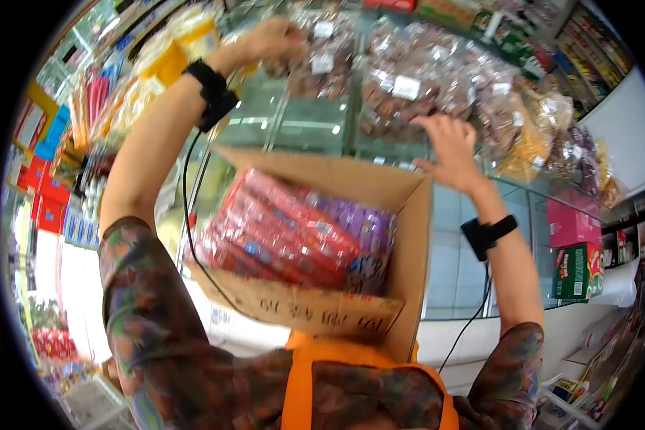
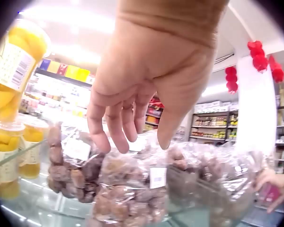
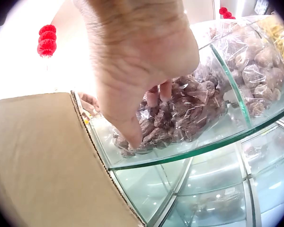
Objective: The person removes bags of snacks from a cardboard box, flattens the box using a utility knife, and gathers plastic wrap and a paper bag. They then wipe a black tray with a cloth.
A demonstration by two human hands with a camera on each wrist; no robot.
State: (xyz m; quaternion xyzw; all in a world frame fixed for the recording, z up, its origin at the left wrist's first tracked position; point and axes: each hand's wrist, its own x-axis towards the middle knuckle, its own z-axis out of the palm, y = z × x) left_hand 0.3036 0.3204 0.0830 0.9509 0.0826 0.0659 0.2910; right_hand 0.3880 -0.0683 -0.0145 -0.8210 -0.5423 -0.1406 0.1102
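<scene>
My left hand [image 1: 276, 39] reaches over see-through bags of brown dried fruit [image 1: 322, 61] on the glass counter. In the left wrist view its fingers hang apart from the thumb, fingertips right at the top of a labelled bag [image 2: 132, 198]. Beyond the box's far right corner, my right hand [image 1: 451, 150] has its fingers spread beside another group of dark dried-fruit bags [image 1: 416, 86]. The right wrist view shows its thumb and fingers overlapping a bag of dark wrinkled pieces [image 3: 180, 118]. An open cardboard box [image 1: 337, 168] holds red packets [image 1: 279, 222] and purple packets [image 1: 369, 226].
Yellow fruit jars [image 2: 14, 71] stand left of the bags. Farther right on the counter lies a bag of yellow strips [image 1: 527, 150]. The glass shelf has a green edge [image 3: 180, 158]. Pink [image 1: 573, 218] and green cartons [image 1: 580, 272] stand to the right.
</scene>
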